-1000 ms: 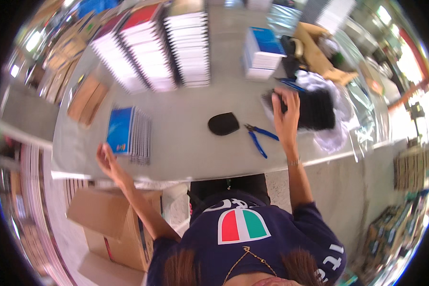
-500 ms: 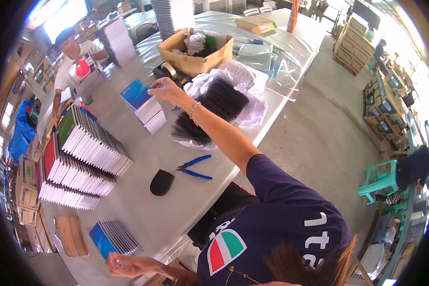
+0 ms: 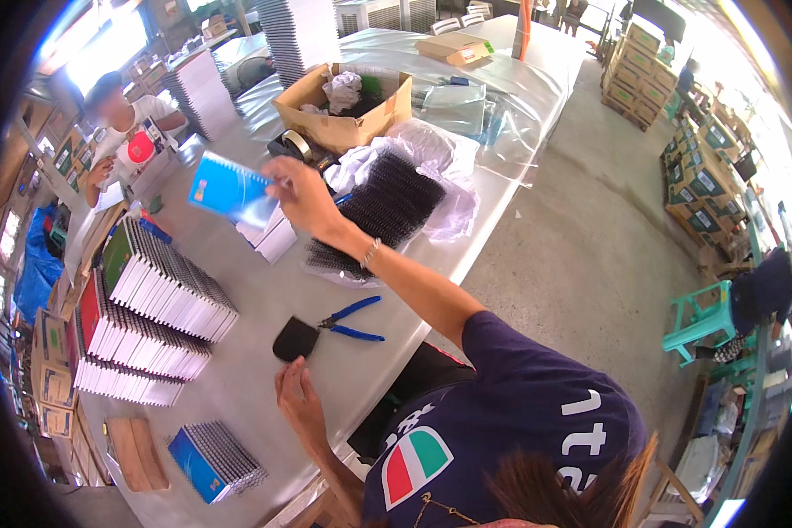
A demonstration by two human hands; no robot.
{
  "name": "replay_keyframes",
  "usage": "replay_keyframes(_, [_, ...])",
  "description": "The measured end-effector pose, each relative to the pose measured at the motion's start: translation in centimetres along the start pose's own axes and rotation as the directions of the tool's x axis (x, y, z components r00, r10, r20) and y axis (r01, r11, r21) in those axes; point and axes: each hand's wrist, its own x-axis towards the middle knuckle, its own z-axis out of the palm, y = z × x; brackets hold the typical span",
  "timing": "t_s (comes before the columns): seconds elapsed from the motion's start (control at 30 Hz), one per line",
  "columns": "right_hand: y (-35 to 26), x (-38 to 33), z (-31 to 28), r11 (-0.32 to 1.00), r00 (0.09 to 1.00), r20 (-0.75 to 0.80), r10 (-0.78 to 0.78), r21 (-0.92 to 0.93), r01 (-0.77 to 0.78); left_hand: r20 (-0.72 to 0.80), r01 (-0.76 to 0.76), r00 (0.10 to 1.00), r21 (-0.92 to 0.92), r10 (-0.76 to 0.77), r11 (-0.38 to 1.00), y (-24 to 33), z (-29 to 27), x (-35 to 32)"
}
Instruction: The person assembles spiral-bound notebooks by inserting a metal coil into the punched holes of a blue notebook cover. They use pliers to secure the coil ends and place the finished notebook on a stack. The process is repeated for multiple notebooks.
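Navy short-sleeved shirt (image 3: 506,407), silvery bracelet (image 3: 371,253)

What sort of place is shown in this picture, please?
Probably a bookbinding workshop: the stacks of spiral-bound notebooks, the loose black binding coils and the piled cartons suggest it.

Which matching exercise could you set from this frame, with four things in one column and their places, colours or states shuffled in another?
Column one:
1. Right hand
2. Left hand
3. Pliers
4. Cardboard box

Column two:
A. Blue-handled and lying open
B. Has crumpled white material inside
C. Holds a blue notebook up off the table
D. Reaches to the near edge of the black pad

Right pairs: 1-C, 2-D, 3-A, 4-B
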Motion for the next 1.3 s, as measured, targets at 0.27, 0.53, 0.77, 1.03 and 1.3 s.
replay_keyframes(0.27, [-6.3, -9.9, -2.5, 0.996, 0.953, 0.301, -0.039, -0.066, 0.061, -0.658, -0.057, 0.745, -0.222, -0.106, 0.973, -1.5, 0.2, 2.3])
replay_keyframes(0.53, [-9.5, -18.9, -2.5, 0.975, 0.726, 0.686, 0.057, -0.194, 0.106, -0.174, -0.06, 0.974, 0.425, 0.147, 0.903, 6.6, -3.7, -0.7])
replay_keyframes(0.77, [-7.9, -19.3, -3.1, 0.998, 0.721, 0.69, 0.067, -0.042, -0.053, 0.04, 0.0, 0.999, 0.432, -0.019, 0.902, 3.9, -0.9, -1.3])
replay_keyframes(1.03, [-1.1, -10.6, -14.3, 0.597, 0.981, -0.023, 0.195, -0.791, -0.137, -0.036, 0.025, 0.999, 0.482, -0.009, 0.876, 4.0, -3.3, -1.1])
replay_keyframes(1.3, [5.5, -12.8, -18.0, 0.519, 0.936, -0.091, 0.341, -0.812, -0.268, -0.022, 0.093, 0.995, 0.563, -0.097, 0.821, 3.4, -3.2, -2.1])
